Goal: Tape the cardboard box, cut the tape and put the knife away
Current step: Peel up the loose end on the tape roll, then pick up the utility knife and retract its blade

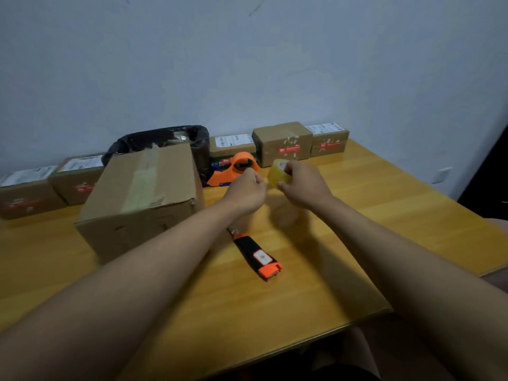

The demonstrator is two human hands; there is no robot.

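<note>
1. Nearest on the wooden tabletop (316,284), an orange and black knife (257,253) is laid flat between the forearms, untouched, likely kept within reach for cutting.
2. Above it, a roll of clear tape (278,173) is gripped by the curled right hand (302,184). The left hand (247,189) is pinched shut at the roll's edge, apparently on the tape's end.
3. To the left, the cardboard box (143,199) is set closed, touched by neither hand.
4. Behind, an orange tape dispenser (233,171) and small parcels (283,144) are lined along the wall.

Parcel-packing desk: labelled parcels (283,143).
</note>
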